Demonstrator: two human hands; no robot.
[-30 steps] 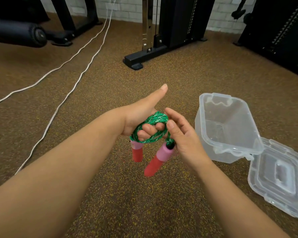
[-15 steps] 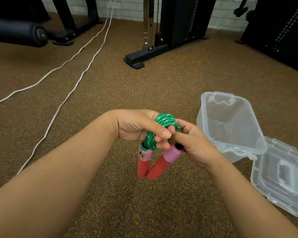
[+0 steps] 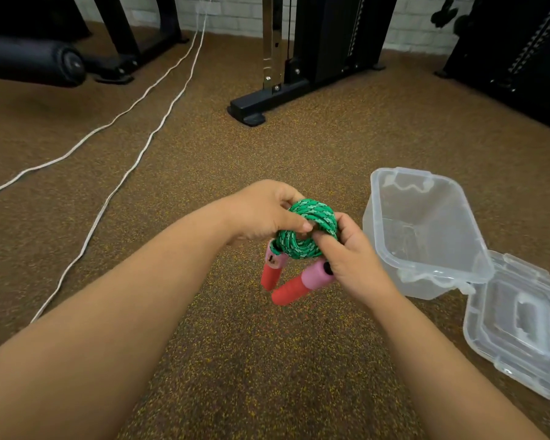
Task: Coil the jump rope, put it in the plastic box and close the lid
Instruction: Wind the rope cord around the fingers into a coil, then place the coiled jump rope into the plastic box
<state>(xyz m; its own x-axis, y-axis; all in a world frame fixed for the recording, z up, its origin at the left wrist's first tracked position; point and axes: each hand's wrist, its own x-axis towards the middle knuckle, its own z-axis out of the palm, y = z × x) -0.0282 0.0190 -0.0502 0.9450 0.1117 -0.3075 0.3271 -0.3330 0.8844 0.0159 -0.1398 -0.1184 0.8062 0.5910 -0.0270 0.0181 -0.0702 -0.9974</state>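
Observation:
The green braided jump rope (image 3: 305, 230) is wound into a tight round coil, held above the brown floor between both hands. My left hand (image 3: 264, 211) grips the coil from the left with the thumb across its front. From the right, my right hand (image 3: 346, 249) pinches the coil. Two red and pink handles (image 3: 294, 284) hang below the coil. The clear plastic box (image 3: 423, 230) stands open on the floor just right of my hands. Its clear lid (image 3: 521, 325) lies flat beside it at the near right.
Two white cables (image 3: 131, 134) run across the floor at the left. A black machine base (image 3: 251, 109) stands ahead in the middle. More black gym equipment stands at the far right, and a dark padded roller (image 3: 35, 61) at the far left.
My left hand's thumb has folded down and the hand has closed around the coil. The rope coil has turned to show its round face, and both hands have shifted slightly right.

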